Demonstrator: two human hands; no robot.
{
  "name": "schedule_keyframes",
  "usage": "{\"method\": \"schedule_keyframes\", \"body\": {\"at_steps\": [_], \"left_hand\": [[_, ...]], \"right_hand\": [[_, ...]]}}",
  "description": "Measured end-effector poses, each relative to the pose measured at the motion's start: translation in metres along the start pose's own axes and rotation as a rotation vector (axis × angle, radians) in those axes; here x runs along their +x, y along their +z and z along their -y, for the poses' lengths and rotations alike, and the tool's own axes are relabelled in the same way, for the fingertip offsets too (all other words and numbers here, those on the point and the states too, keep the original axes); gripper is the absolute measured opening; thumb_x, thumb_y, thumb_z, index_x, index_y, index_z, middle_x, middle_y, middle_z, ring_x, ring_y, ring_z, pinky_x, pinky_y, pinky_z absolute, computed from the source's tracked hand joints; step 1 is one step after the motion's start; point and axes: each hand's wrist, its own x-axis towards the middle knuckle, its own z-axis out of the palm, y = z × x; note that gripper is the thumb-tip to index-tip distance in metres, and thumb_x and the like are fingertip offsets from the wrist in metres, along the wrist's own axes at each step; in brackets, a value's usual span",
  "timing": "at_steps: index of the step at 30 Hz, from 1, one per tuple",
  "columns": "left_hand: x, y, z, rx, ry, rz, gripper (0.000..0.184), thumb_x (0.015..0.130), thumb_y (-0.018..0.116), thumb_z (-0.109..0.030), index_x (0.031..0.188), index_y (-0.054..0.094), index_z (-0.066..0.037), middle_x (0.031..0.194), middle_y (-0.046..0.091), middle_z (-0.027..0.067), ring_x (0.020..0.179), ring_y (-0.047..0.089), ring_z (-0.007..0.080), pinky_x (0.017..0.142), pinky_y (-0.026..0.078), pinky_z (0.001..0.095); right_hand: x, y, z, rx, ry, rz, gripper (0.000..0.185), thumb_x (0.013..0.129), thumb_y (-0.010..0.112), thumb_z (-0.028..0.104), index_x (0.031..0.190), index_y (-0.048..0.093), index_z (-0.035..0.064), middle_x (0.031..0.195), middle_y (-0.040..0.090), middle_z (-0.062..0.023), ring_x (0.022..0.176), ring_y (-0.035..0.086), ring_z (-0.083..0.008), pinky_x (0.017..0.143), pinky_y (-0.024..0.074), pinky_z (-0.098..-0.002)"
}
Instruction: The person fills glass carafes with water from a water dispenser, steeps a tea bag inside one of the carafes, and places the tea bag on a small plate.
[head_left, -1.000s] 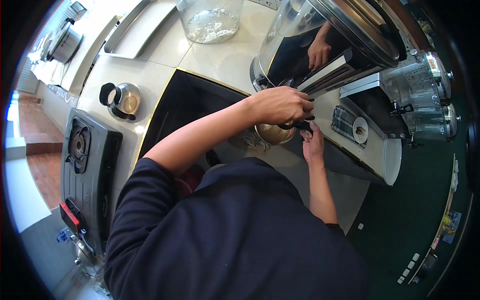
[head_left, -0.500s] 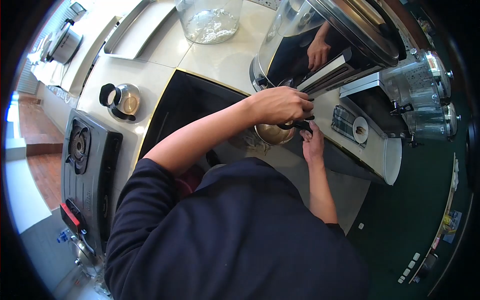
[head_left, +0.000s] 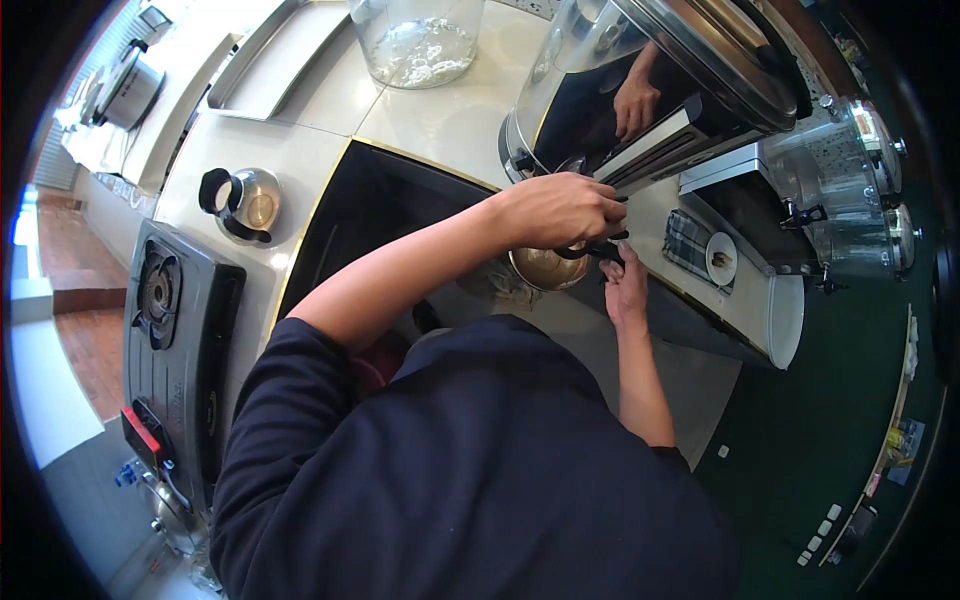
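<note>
My right hand (head_left: 626, 285) is closed around the black handle (head_left: 606, 250) of a round metal pot (head_left: 548, 270), which shows a golden-toned surface. Just above the pot, my left hand (head_left: 566, 208) has its fingers curled in front of the large shiny steel dispenser (head_left: 590, 110). What those fingers grip, if anything, is hidden behind the hand. The dispenser's polished wall mirrors a hand. Part of the pot lies under my left hand and wrist, so its contents cannot be made out.
On the counter at left stand a small pot with a black handle (head_left: 250, 205) and a gas stove (head_left: 175, 340). A clear container with white powder (head_left: 420, 55) and a metal tray (head_left: 275, 60) are farther back. Right of me are a folded cloth (head_left: 688, 245), a small white dish (head_left: 720, 260) and clear dispensers (head_left: 840, 180).
</note>
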Motion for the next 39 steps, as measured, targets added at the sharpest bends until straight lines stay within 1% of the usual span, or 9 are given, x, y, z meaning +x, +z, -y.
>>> {"method": "schedule_keyframes", "body": {"at_steps": [10,13,16,19,25,31,34,39], "left_hand": [[0.0,-0.001,-0.001,0.004,-0.017,0.022,0.026,0.084,0.076,-0.018,0.105,0.073,-0.003,0.098,0.065,0.0074,0.099,0.068,0.0274,0.086,0.06,0.0425],[0.0,-0.001,-0.002,0.0,-0.022,0.02,0.026,0.083,0.077,-0.017,0.105,0.073,-0.004,0.098,0.065,0.0072,0.1,0.068,0.027,0.086,0.06,0.042],[0.0,-0.001,-0.002,0.0,-0.027,0.026,0.025,0.084,0.077,-0.018,0.105,0.073,-0.004,0.098,0.065,0.0072,0.1,0.068,0.0267,0.087,0.06,0.0418],[0.0,0.002,0.0,0.003,-0.021,0.024,0.025,0.084,0.076,-0.018,0.105,0.074,-0.004,0.098,0.065,0.0073,0.1,0.068,0.0267,0.087,0.06,0.0418],[0.0,0.0,-0.001,0.006,-0.018,0.017,0.027,0.084,0.076,-0.018,0.106,0.074,-0.003,0.098,0.065,0.0077,0.101,0.068,0.028,0.087,0.06,0.0424],[0.0,-0.001,-0.001,-0.018,-0.024,0.018,0.028,0.084,0.076,-0.019,0.107,0.074,-0.003,0.098,0.066,0.0081,0.101,0.069,0.029,0.087,0.06,0.0433],[0.001,-0.001,-0.002,-0.026,-0.021,0.015,0.029,0.084,0.075,-0.019,0.108,0.074,-0.003,0.099,0.066,0.0081,0.101,0.069,0.029,0.087,0.06,0.0434],[0.0,-0.002,-0.002,-0.011,-0.034,0.021,0.028,0.085,0.074,-0.018,0.108,0.074,-0.002,0.101,0.067,0.0082,0.101,0.069,0.029,0.087,0.06,0.0429]], "right_hand": [[-0.004,0.004,0.003,-0.005,0.004,0.01,0.019,0.102,0.076,0.025,0.104,0.063,0.0117,0.072,0.037,0.0088,0.064,0.04,-0.0054,0.076,0.0477,-0.0295],[-0.005,0.006,0.003,0.044,0.025,-0.019,0.013,0.103,0.074,0.017,0.109,0.064,0.0114,0.096,0.054,0.006,0.068,0.039,-0.0044,0.068,0.0384,-0.0264],[-0.007,0.011,0.005,0.051,0.027,-0.053,0.013,0.103,0.074,0.017,0.108,0.064,0.0107,0.094,0.052,0.0058,0.068,0.039,-0.0045,0.068,0.0382,-0.0264],[-0.003,0.003,0.002,-0.013,0.024,-0.003,0.022,0.101,0.078,0.027,0.103,0.062,0.0125,0.071,0.039,0.009,0.063,0.041,-0.0058,0.078,0.0488,-0.0297],[-0.001,0.0,0.0,-0.009,0.011,0.012,0.02,0.103,0.076,0.026,0.105,0.063,0.0109,0.072,0.04,0.0091,0.063,0.041,-0.0054,0.078,0.0497,-0.0296],[-0.002,0.004,0.002,-0.021,0.006,-0.001,0.022,0.103,0.075,0.025,0.113,0.064,0.0089,0.072,0.039,0.0094,0.061,0.039,-0.0047,0.076,0.049,-0.0287],[-0.008,0.013,0.007,0.041,0.042,-0.032,0.011,0.104,0.074,0.017,0.104,0.064,0.0119,0.092,0.049,0.0068,0.068,0.037,-0.0046,0.068,0.038,-0.0259],[-0.008,0.013,0.006,0.053,0.022,-0.022,0.015,0.104,0.073,0.016,0.096,0.061,0.0134,0.088,0.046,0.0067,0.068,0.038,-0.0047,0.067,0.0379,-0.0263]]}}
